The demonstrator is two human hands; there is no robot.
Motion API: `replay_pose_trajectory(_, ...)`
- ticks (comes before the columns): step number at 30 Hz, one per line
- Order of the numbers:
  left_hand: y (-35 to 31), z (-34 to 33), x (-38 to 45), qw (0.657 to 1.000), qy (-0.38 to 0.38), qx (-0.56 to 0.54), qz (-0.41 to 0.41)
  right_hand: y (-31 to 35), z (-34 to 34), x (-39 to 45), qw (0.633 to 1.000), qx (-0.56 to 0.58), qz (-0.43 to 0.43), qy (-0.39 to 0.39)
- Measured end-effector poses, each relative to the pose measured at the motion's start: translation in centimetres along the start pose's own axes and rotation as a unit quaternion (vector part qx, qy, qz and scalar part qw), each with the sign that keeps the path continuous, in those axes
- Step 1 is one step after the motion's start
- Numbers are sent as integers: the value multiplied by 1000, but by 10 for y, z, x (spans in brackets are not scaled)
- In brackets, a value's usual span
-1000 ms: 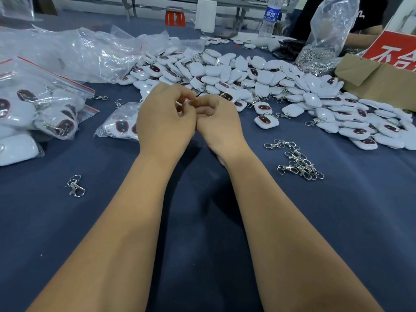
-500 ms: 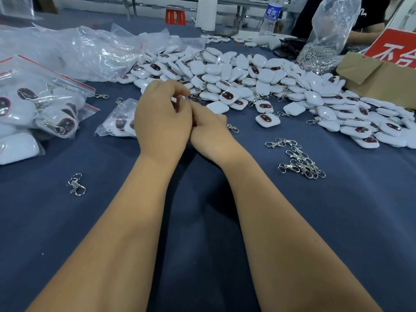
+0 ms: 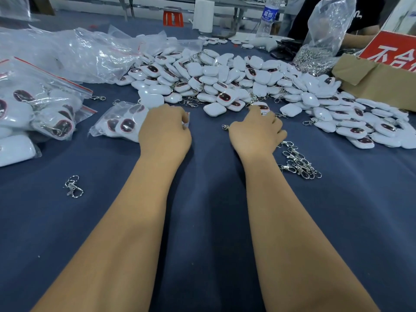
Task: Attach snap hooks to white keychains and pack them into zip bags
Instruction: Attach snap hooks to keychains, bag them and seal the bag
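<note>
We kept left grip pinching small clear zip bag; right grip, state indiscernible, should select one hooked white plastic keychain.

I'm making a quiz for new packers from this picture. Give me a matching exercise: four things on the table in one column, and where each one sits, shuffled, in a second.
Things:
1. water bottle
2. cardboard box
3. lone snap hook
4. cluster of snap hooks

Places:
A. right of the right hand
B. far edge of the table, upright
C. on the blue cloth, left of the left forearm
D. far right, behind the keychain pile

Pairs: 1-B, 2-D, 3-C, 4-A
</note>
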State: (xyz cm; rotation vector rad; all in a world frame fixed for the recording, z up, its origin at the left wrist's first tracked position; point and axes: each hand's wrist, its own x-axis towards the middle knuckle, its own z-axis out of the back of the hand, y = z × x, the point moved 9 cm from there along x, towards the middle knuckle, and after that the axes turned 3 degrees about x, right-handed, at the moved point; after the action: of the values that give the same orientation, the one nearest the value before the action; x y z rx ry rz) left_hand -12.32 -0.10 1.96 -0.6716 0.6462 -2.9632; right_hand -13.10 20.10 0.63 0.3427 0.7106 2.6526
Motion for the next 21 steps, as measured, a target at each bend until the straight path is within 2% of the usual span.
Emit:
replay_pose_trajectory(4, 13, 5, -1, 998, -13, 39, 39, 8, 4, 2, 995, 78, 64, -23)
replay_pose_trajectory(6, 13, 4, -1, 999, -3, 33, 40, 15, -1, 0, 984, 157, 86, 5)
replay_pose_trajectory(10, -8, 6, -1, 999, -24, -14, -36, 21, -14, -2, 956, 273, 78, 74)
replay_pose_trajectory(12, -19, 10, -3, 992, -43, -104, -66, 20, -18, 0, 965, 237, 77, 79)
replay_pose_trajectory(14, -23, 7, -4, 981, -17, -187, -55, 18, -20, 2, 977, 185, 76, 68)
replay_pose_trajectory(18, -11, -17, -3, 964, 81, -251, 37, 22, -18, 3, 988, 105, 99, 53)
replay_pose_trajectory(21, -2, -26, -1, 946, 103, -295, 84, 26, -18, -1, 988, 101, 110, 49)
